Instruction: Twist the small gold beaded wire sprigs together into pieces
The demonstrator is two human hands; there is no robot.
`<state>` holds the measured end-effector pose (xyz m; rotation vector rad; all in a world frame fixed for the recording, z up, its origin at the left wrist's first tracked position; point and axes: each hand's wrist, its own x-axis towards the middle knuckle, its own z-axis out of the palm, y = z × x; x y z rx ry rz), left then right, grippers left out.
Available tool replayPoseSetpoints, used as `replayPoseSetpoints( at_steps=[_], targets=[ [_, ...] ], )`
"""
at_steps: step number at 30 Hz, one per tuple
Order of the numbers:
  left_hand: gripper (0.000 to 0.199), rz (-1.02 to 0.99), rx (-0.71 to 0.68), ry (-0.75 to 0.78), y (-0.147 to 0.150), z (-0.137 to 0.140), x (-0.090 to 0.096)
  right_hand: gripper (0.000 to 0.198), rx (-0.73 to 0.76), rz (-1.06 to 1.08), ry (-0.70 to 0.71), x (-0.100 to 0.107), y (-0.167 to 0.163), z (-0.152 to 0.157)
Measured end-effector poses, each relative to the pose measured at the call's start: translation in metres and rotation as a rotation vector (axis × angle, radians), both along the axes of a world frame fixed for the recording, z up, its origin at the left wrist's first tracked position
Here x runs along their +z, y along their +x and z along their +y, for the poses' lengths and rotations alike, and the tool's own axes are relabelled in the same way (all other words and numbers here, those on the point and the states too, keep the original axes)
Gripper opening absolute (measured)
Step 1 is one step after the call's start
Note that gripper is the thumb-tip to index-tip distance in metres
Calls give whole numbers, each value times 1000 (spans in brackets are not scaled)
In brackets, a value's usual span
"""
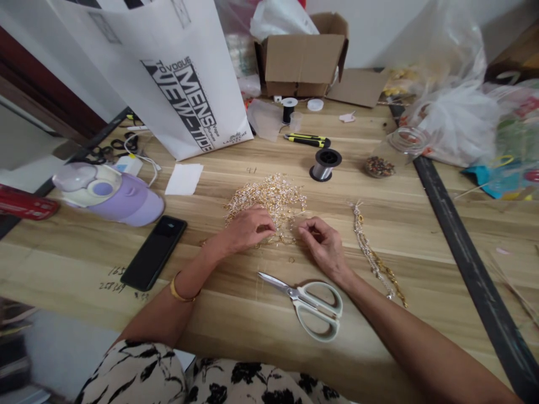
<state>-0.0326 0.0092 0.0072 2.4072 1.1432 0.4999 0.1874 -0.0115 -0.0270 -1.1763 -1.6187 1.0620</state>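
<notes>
- The beaded chain (273, 193) lay heaped on the wooden table (227, 336) in front of the person, gold-coloured with clear beads, its near edge trailing out in thin strands between the two hands.
- The left hand (251, 227) rested over the near-left edge of the heap, thumb and forefinger bent towards each other; whether they pinched a strand could not be told.
- The right hand (324, 247) stood just to the right of the heap, fingers curled in and thumb close to the forefinger; anything between those tips was too small to make out.
- Such fine links seemed to call for light fingertip work, with one hand steadying a strand while the other worked close by, since a hard pull could have tightened a tangle.
- Keeping the worked strand apart from the heap looked wise, as loose loops might have snagged.
- The scissors (292, 293) lay nearer the person, blades pointing left, handy yet best kept clear of both wrists.
- A separate pair of strands (370, 252) lay to the right, well apart from the heap, a sensible spacing against mixing.
- The wire spool (325, 164) stood beyond the right hand.
</notes>
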Motion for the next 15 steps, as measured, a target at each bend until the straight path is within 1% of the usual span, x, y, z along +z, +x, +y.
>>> replayPoseSetpoints(
  at_steps=[3, 9, 15],
  targets=[
    [15, 74, -39, 25, 2, -2, -1, 17, 5, -1, -3, 1, 0, 0],
    [18, 119, -74, 85, 3, -3, -6, 15, 6, -1, -2, 1, 0, 0],
    [19, 124, -77, 72, 5, -3, -8, 16, 4, -7, 15, 1, 0, 1]
  ],
)
